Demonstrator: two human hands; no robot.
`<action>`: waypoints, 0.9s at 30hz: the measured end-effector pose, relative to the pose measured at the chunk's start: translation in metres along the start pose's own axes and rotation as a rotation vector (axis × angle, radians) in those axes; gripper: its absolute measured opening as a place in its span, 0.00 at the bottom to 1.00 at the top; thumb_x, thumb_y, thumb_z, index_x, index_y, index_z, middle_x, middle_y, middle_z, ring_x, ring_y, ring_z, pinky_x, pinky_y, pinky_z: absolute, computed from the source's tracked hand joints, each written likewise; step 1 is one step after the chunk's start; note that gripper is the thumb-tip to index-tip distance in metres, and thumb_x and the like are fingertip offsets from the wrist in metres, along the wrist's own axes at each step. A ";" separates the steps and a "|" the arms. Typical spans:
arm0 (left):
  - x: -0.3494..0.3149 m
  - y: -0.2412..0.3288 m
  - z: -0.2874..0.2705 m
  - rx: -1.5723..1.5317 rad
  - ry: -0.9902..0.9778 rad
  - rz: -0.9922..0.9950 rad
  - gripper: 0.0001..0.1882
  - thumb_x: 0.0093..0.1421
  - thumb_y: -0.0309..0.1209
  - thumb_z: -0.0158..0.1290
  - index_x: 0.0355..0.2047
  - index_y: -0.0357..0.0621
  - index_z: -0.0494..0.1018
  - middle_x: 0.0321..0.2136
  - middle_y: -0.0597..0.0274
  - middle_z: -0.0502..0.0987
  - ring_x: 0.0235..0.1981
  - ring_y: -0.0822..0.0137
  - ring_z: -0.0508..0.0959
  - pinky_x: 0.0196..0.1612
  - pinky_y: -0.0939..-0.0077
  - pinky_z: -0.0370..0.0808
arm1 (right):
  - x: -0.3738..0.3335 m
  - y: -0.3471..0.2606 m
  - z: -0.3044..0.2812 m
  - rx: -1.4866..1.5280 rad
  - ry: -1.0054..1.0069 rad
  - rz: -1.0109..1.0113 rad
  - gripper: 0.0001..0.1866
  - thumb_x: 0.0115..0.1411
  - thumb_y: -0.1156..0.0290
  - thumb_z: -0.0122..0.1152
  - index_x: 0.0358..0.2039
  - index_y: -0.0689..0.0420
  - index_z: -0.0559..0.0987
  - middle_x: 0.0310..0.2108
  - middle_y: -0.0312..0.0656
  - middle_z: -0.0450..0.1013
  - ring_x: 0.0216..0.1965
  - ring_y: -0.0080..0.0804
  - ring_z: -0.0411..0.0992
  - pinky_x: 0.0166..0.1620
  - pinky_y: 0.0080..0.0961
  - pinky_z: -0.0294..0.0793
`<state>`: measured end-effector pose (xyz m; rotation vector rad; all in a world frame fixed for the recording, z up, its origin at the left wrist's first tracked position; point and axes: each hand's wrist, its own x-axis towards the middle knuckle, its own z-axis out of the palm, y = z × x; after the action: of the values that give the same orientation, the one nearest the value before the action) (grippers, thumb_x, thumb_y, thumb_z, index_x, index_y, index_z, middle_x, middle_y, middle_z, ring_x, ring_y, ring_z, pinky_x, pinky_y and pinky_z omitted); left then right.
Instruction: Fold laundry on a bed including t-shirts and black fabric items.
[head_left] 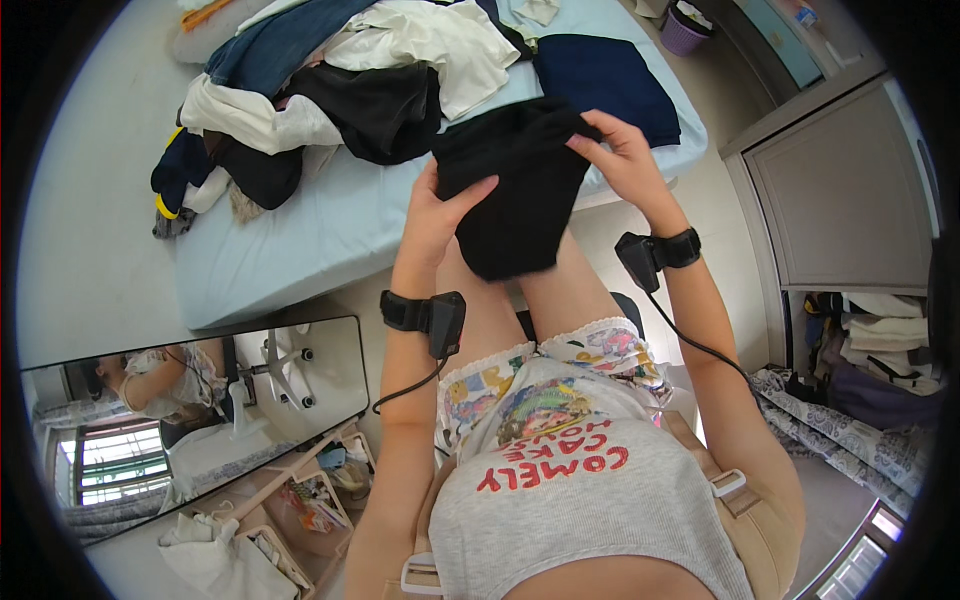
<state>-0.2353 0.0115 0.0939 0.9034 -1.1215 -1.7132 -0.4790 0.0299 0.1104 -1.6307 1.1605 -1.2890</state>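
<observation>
A black garment (515,205) hangs above my knees, stretched between both hands; its exact kind is hard to make out. My left hand (440,205) grips its left edge, thumb lying on top of the cloth. At the upper right corner my right hand (628,160) pinches it between thumb and fingers. Just beyond, on the bed (280,255), lies a navy folded garment (610,90). To its left spreads a loose heap of clothes, with a white shirt (430,50), a black garment (370,105) and blue jeans (270,50).
A mirror (300,370) stands at the left, with a wooden-framed rack (320,500) of small items below it. At the right is a grey cabinet (840,190) with clothes stacked on its open lower shelf. A purple basket (683,32) sits on the floor beyond the bed.
</observation>
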 end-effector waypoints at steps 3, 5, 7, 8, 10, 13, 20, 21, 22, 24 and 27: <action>-0.023 0.023 0.005 0.412 0.028 0.333 0.28 0.43 0.24 0.65 0.46 0.37 0.69 0.43 0.58 0.75 0.45 0.67 0.75 0.54 0.70 0.68 | -0.010 -0.036 -0.003 -0.143 0.003 -0.173 0.10 0.54 0.78 0.59 0.38 0.63 0.75 0.33 0.37 0.73 0.36 0.24 0.70 0.42 0.19 0.68; -0.036 0.020 -0.004 0.539 -0.072 0.430 0.29 0.40 0.24 0.65 0.46 0.38 0.70 0.44 0.58 0.75 0.47 0.65 0.74 0.56 0.68 0.65 | -0.034 -0.046 -0.006 -0.285 -0.065 -0.239 0.13 0.48 0.81 0.59 0.37 0.61 0.75 0.36 0.44 0.72 0.39 0.35 0.72 0.43 0.24 0.69; -0.053 0.007 -0.009 0.712 -0.206 0.469 0.32 0.35 0.24 0.64 0.46 0.43 0.71 0.48 0.56 0.74 0.52 0.58 0.71 0.61 0.63 0.59 | -0.065 -0.034 -0.005 -0.409 -0.133 -0.274 0.16 0.45 0.82 0.60 0.37 0.57 0.76 0.38 0.41 0.73 0.42 0.40 0.70 0.46 0.31 0.68; -0.063 -0.008 -0.017 0.771 -0.220 0.438 0.31 0.36 0.26 0.64 0.46 0.42 0.72 0.48 0.54 0.73 0.52 0.56 0.71 0.59 0.63 0.60 | -0.085 -0.025 -0.001 -0.346 -0.176 -0.174 0.18 0.44 0.83 0.61 0.38 0.56 0.75 0.39 0.40 0.73 0.43 0.41 0.70 0.48 0.32 0.67; -0.090 -0.055 -0.029 0.674 -0.166 0.242 0.30 0.38 0.27 0.64 0.46 0.42 0.72 0.49 0.53 0.73 0.52 0.54 0.70 0.58 0.63 0.63 | -0.124 -0.008 0.016 -0.206 -0.155 0.134 0.28 0.44 0.84 0.60 0.49 0.54 0.72 0.39 0.43 0.73 0.43 0.39 0.70 0.44 0.28 0.69; -0.122 -0.092 -0.030 0.864 -0.254 0.250 0.29 0.39 0.27 0.63 0.46 0.42 0.72 0.49 0.51 0.73 0.53 0.52 0.69 0.57 0.64 0.64 | -0.158 0.003 0.021 -0.043 -0.154 0.377 0.33 0.45 0.83 0.60 0.55 0.52 0.68 0.41 0.45 0.73 0.43 0.38 0.71 0.43 0.27 0.70; -0.142 -0.103 -0.015 0.755 -0.291 0.408 0.21 0.40 0.16 0.56 0.39 0.42 0.72 0.50 0.57 0.72 0.54 0.53 0.69 0.59 0.63 0.62 | -0.159 0.021 0.009 -0.447 -0.413 0.128 0.37 0.46 0.81 0.58 0.60 0.51 0.62 0.54 0.49 0.64 0.52 0.45 0.66 0.51 0.33 0.66; -0.143 -0.102 -0.013 0.755 -0.291 0.409 0.21 0.40 0.16 0.56 0.39 0.42 0.72 0.50 0.57 0.72 0.54 0.53 0.69 0.59 0.63 0.62 | -0.155 0.030 0.008 -0.580 -0.417 -0.006 0.37 0.47 0.82 0.56 0.60 0.51 0.62 0.56 0.49 0.62 0.54 0.46 0.65 0.53 0.35 0.65; -0.146 -0.101 -0.008 0.757 -0.318 0.408 0.21 0.40 0.16 0.55 0.38 0.42 0.72 0.48 0.58 0.73 0.52 0.53 0.70 0.57 0.64 0.63 | -0.149 0.038 0.009 -0.581 -0.417 -0.008 0.37 0.47 0.82 0.56 0.60 0.51 0.62 0.56 0.49 0.62 0.54 0.46 0.65 0.53 0.35 0.65; -0.151 -0.098 0.001 0.762 -0.337 0.405 0.20 0.40 0.16 0.54 0.37 0.42 0.72 0.46 0.59 0.74 0.50 0.54 0.71 0.56 0.64 0.65 | -0.139 0.051 0.012 -0.754 -0.465 -0.090 0.35 0.48 0.85 0.51 0.59 0.52 0.63 0.58 0.49 0.60 0.55 0.48 0.63 0.55 0.34 0.64; -0.159 -0.095 0.010 0.772 -0.381 0.355 0.18 0.41 0.17 0.55 0.36 0.42 0.72 0.42 0.60 0.74 0.47 0.55 0.70 0.51 0.64 0.67 | -0.132 0.067 0.015 -0.411 -0.538 0.103 0.31 0.49 0.87 0.48 0.56 0.55 0.66 0.56 0.49 0.63 0.55 0.46 0.63 0.57 0.33 0.62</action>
<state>-0.2135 0.1819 0.0249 0.7561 -2.1381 -1.1723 -0.4889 0.1341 0.0050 -2.0139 1.1871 -0.5028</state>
